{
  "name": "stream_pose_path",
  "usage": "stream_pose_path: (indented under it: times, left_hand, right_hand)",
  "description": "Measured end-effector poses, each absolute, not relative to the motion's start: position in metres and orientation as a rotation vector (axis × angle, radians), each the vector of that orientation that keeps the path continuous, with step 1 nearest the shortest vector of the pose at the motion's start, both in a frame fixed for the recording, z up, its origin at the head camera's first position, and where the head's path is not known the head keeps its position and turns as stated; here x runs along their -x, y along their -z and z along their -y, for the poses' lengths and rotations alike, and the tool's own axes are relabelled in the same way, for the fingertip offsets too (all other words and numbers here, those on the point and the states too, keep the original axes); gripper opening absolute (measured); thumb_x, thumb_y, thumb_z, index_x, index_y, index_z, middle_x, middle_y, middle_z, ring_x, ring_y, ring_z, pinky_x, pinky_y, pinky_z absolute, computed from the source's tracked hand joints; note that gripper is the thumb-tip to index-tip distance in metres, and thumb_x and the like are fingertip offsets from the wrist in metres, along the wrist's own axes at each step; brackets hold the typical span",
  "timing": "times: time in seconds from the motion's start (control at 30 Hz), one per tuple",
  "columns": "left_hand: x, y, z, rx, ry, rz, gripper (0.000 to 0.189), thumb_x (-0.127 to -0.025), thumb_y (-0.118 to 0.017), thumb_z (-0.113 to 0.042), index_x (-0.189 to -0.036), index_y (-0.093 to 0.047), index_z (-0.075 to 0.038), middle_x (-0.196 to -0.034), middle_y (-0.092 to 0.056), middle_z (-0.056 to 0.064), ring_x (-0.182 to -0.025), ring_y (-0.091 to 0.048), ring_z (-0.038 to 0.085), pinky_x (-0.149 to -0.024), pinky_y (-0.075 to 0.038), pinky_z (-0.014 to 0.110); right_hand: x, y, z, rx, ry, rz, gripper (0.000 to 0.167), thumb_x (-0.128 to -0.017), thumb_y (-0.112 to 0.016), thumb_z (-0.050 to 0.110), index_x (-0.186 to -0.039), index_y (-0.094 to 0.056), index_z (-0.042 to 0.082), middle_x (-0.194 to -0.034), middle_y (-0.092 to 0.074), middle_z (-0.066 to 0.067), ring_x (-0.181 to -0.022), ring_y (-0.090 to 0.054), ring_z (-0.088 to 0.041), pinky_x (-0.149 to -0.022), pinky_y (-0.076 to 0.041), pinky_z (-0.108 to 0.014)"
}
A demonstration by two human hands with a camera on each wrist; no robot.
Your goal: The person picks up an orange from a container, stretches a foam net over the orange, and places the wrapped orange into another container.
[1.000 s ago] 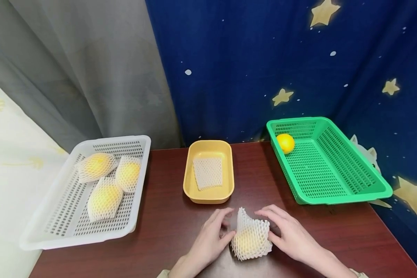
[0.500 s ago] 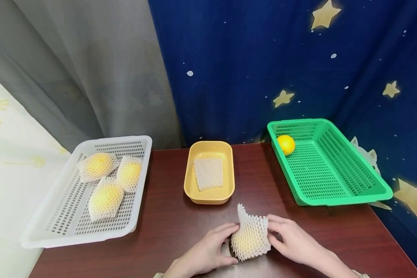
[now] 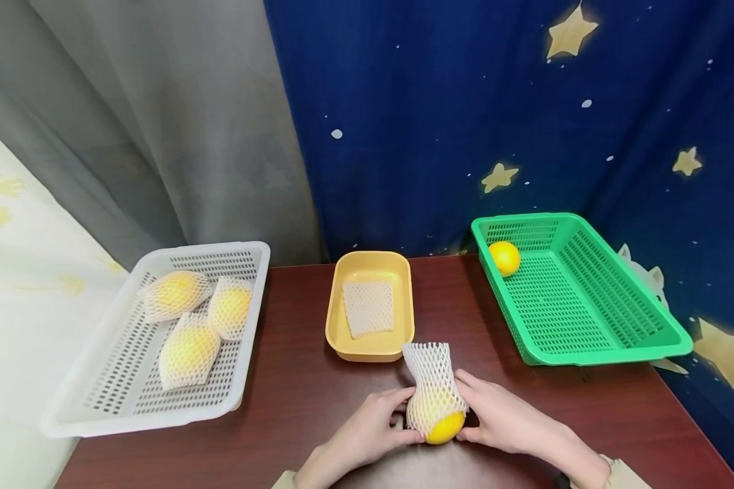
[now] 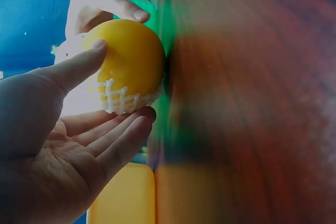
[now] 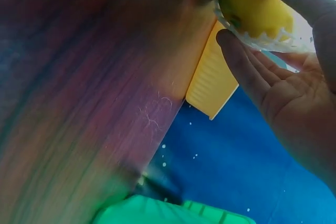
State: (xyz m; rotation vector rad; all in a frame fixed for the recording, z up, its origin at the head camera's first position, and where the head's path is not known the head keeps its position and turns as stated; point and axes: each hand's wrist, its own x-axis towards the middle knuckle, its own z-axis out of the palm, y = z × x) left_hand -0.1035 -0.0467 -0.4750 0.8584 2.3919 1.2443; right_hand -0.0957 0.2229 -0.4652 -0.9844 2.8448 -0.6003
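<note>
A yellow-orange fruit, looking like an orange (image 3: 445, 428), sits partly inside a white foam net sleeve (image 3: 431, 370) near the table's front. Its bare end faces the person, while the sleeve's loose end stretches away toward the back. My left hand (image 3: 376, 424) holds it from the left, thumb on the bare skin and fingers along the netting, as the left wrist view shows. From the other side my right hand (image 3: 501, 414) grips it between thumb and fingers. In the right wrist view the netting edge (image 5: 262, 40) runs around the orange (image 5: 252, 6).
Beyond the hands stands a yellow tray (image 3: 370, 354) with a flat foam net (image 3: 369, 310) in it. To the left, a white basket (image 3: 235, 380) holds several net-wrapped fruits (image 3: 189, 350). A green basket (image 3: 587, 356) at the right contains one bare orange (image 3: 504, 259).
The wrapped orange has been turned, so its bare end now shows toward the person and the sleeve's loose end points back. Both hands have closed in on its sides.
</note>
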Motion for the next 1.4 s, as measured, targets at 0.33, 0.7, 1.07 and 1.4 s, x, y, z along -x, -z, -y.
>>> stream_pose_path:
  times: [0.33,0.7,1.07,1.4]
  left_hand:
    - [0.115,0.474,0.051,-0.776,-1.252,-2.356,0.068,-0.090,-0.085,-0.024,-0.146,-0.057,0.004,-0.140,-0.068,0.022,-0.112,-0.076,0.022,-0.086,-0.061,0.017]
    - [0.133,0.451,0.074,-0.595,-1.643,-2.248,0.061,-0.095,-0.080,-0.025,-0.150,-0.058,-0.010,-0.140,-0.069,0.016,-0.116,-0.074,0.028,-0.093,-0.062,0.024]
    - [0.145,0.432,0.081,-0.450,-1.889,-2.193,0.092,-0.085,-0.089,-0.021,-0.160,-0.035,-0.023,-0.155,-0.053,0.008,-0.126,-0.065,0.022,-0.100,-0.059,0.023]
    - [0.147,0.434,0.079,-0.298,-2.016,-2.201,0.095,-0.083,-0.091,-0.020,-0.159,-0.035,-0.022,-0.151,-0.055,0.011,-0.124,-0.065,0.026,-0.097,-0.058,0.019]
  right_hand:
    - [0.109,0.468,-0.218,1.017,0.640,-2.860,0.072,-0.074,-0.093,0.031,-0.137,-0.060,0.017,-0.122,-0.063,0.010,-0.099,-0.065,-0.004,-0.086,-0.060,-0.028]
    - [0.131,0.443,-0.199,0.914,0.962,-2.913,0.076,-0.074,-0.095,0.034,-0.141,-0.060,0.025,-0.138,-0.064,0.007,-0.116,-0.064,-0.008,-0.099,-0.060,-0.031]
    - [0.152,0.412,-0.163,0.856,1.515,-2.832,0.069,-0.077,-0.095,0.039,-0.137,-0.065,0.023,-0.114,-0.064,0.010,-0.097,-0.068,-0.006,-0.089,-0.063,-0.025]
    - [0.150,0.411,-0.153,0.833,1.627,-2.894,0.067,-0.076,-0.096,0.023,-0.137,-0.069,0.013,-0.107,-0.067,0.006,-0.092,-0.070,-0.005,-0.084,-0.065,-0.033]
